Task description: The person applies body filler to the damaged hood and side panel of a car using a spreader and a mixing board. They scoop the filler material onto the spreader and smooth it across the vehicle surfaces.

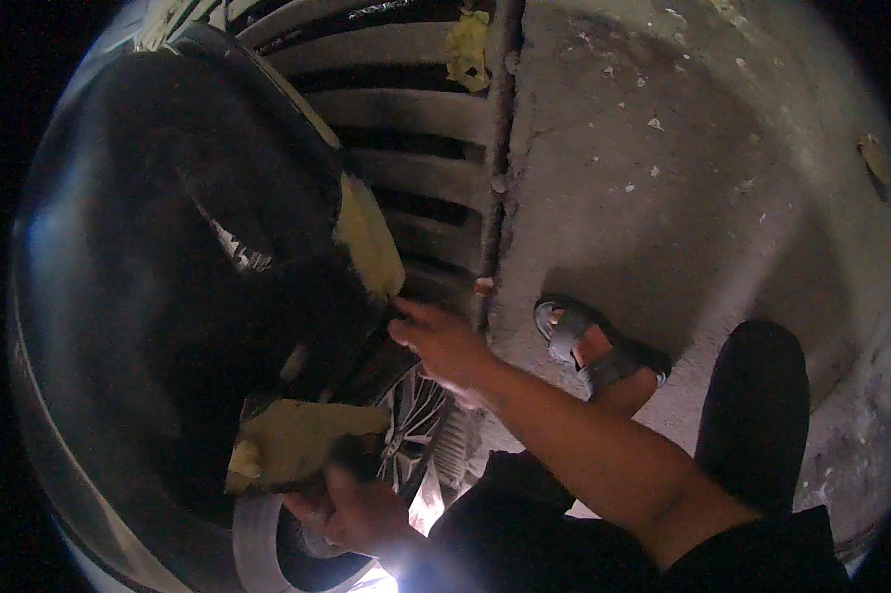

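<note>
My left hand (352, 514) grips the near edge of a flat board (302, 445) smeared with yellow paste. A thicker lump of the paste (247, 459) sits at the board's left end. My right hand (441, 341) reaches to the edge of a large dark curved panel, which looks like vehicle bodywork (169, 217). Its fingers are curled, with the fingertips at the lower end of a yellow paste patch (368, 237) on that edge. Whatever those fingers may hold is too dark to make out.
Slatted grating (406, 109) lies beyond the panel, with a torn yellow scrap (467, 51) on it. A spoked wheel-like part (416, 425) is below my right hand. A pale curved band (256, 544) is beside my left hand. My sandalled foot (604, 351) rests on spotted concrete (663, 198).
</note>
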The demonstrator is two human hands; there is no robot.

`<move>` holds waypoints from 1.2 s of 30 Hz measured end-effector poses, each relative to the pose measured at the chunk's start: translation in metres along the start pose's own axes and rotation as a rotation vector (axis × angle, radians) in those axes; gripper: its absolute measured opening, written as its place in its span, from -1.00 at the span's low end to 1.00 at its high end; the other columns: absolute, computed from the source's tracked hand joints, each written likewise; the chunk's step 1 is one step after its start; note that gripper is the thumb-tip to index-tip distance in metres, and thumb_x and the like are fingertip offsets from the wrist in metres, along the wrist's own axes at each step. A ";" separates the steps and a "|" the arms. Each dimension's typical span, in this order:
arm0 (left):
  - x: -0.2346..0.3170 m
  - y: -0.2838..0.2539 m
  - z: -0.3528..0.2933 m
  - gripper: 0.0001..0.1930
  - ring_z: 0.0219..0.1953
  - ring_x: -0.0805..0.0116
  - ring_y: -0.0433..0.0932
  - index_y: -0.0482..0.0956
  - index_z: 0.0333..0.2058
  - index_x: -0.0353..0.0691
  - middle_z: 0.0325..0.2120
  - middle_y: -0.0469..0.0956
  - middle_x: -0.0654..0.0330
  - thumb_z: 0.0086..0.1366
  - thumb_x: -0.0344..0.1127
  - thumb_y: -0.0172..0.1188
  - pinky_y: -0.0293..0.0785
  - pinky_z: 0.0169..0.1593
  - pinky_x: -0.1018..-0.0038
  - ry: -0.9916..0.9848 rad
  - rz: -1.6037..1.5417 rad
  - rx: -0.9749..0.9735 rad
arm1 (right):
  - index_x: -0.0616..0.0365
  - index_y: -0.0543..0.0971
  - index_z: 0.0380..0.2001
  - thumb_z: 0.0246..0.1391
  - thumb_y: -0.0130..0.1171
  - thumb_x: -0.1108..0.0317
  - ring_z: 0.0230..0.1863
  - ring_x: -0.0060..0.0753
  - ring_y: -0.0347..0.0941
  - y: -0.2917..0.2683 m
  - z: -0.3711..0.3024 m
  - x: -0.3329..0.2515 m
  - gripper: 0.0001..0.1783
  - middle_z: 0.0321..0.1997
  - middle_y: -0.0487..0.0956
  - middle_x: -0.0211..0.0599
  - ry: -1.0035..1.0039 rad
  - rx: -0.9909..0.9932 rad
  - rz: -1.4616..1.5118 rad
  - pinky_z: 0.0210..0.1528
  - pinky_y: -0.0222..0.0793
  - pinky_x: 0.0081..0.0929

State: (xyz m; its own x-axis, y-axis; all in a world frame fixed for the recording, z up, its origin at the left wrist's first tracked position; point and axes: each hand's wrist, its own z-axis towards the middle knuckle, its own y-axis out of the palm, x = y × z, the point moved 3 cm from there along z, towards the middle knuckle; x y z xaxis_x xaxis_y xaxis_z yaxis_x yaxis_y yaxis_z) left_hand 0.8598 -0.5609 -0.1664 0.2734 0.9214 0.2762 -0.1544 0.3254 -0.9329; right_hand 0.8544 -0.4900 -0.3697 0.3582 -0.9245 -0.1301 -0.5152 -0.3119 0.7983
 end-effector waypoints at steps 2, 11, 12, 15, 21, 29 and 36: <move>-0.003 0.000 0.001 -0.32 0.16 0.04 0.26 0.03 0.25 -0.31 0.17 0.24 -0.06 0.20 -0.41 0.13 0.17 0.23 0.18 0.071 0.027 -0.010 | -0.10 0.27 0.24 0.14 0.05 0.06 0.05 -0.36 0.27 0.001 -0.005 0.002 -0.39 0.03 0.42 -0.33 -0.061 -0.059 -0.062 0.03 0.22 -0.17; 0.025 0.017 0.004 -0.28 0.17 0.02 0.24 0.05 0.24 -0.32 0.18 0.22 -0.06 0.17 -0.31 0.18 0.14 0.24 0.14 -0.131 -0.214 0.080 | -0.20 0.28 0.23 0.16 0.01 0.07 0.07 -0.28 0.26 -0.042 0.026 -0.003 -0.45 0.17 0.35 -0.26 0.172 -0.123 0.134 0.06 0.17 -0.15; 0.027 0.019 0.002 -0.28 0.17 0.01 0.24 0.05 0.24 -0.32 0.18 0.21 -0.06 0.17 -0.31 0.18 0.14 0.24 0.13 -0.126 -0.207 0.085 | -0.18 0.25 0.25 0.16 0.00 0.07 0.09 -0.31 0.26 -0.036 0.020 -0.010 -0.42 0.15 0.37 -0.29 0.173 -0.108 0.093 0.09 0.15 -0.15; 0.021 0.017 0.002 -0.29 0.16 0.01 0.25 0.06 0.24 -0.31 0.19 0.20 -0.05 0.16 -0.34 0.18 0.14 0.24 0.14 -0.075 -0.245 0.072 | -0.18 0.27 0.25 0.16 0.01 0.08 0.13 -0.26 0.26 -0.018 0.006 -0.005 -0.43 0.22 0.31 -0.23 0.086 -0.086 0.038 0.05 0.20 -0.23; 0.003 0.004 0.011 -0.31 0.15 0.05 0.26 0.02 0.26 -0.30 0.21 0.18 -0.06 0.20 -0.40 0.13 0.16 0.23 0.18 -0.158 -0.263 0.062 | -0.19 0.21 0.27 0.18 -0.02 0.05 0.19 -0.32 0.21 -0.043 0.006 0.002 -0.41 0.17 0.36 -0.31 0.152 -0.184 0.044 0.09 0.16 -0.12; 0.017 0.012 0.006 -0.32 0.15 0.06 0.26 0.00 0.27 -0.28 0.21 0.19 -0.04 0.23 -0.39 0.11 0.15 0.23 0.18 -0.136 -0.227 0.093 | -0.18 0.33 0.19 0.16 0.02 0.06 -0.10 -0.43 0.25 -0.048 0.032 -0.033 -0.48 0.09 0.39 -0.46 0.178 -0.106 0.024 -0.08 0.28 -0.24; 0.011 0.010 0.006 -0.30 0.14 0.07 0.27 0.05 0.27 -0.23 0.19 0.22 -0.03 0.20 -0.37 0.16 0.15 0.23 0.19 -0.190 -0.217 0.017 | -0.20 0.24 0.26 0.13 0.02 0.05 0.24 -0.27 0.13 -0.030 0.010 -0.009 -0.39 0.30 0.25 -0.35 0.064 -0.180 0.088 0.09 0.13 -0.09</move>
State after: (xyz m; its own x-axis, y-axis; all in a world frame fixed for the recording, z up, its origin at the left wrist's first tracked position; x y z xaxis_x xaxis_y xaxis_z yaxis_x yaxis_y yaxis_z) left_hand 0.8559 -0.5459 -0.1710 0.1188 0.8525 0.5090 -0.1281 0.5216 -0.8435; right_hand 0.8594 -0.4746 -0.3986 0.3692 -0.9291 -0.0221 -0.4014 -0.1809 0.8979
